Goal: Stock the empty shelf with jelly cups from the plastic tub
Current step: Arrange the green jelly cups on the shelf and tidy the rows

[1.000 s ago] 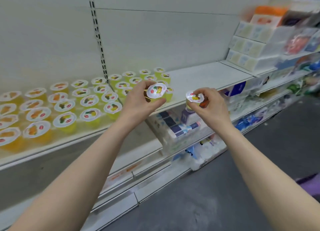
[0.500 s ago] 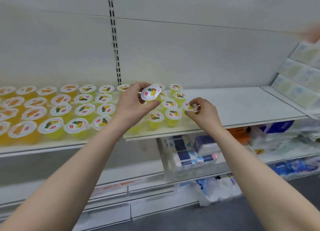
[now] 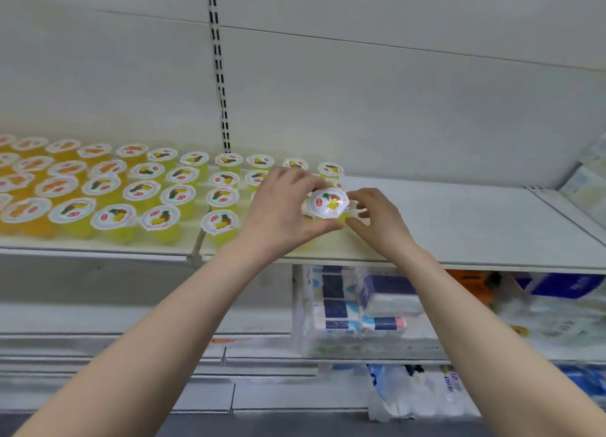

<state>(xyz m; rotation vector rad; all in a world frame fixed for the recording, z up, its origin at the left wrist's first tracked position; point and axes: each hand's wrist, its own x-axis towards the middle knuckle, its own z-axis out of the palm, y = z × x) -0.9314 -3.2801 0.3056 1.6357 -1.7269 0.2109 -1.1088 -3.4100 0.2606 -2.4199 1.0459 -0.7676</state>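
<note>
Left hand grips a jelly cup; right hand, I can't tell. I'll set it flat by the shelf edge.

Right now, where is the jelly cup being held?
Mid-frame in the head view, the jelly cup is gripped by the left hand above the shelf, at the right end of the stocked cups, the right hand beside it.

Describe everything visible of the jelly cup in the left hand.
The jelly cup is small, clear, filled with yellow jelly, sealed by a white lid printed with fruit and a red logo. It tilts lid toward the camera, above the shelf at the right end of the rows. The left hand grips its sides; the right hand is close beside it, contact unclear.
</note>
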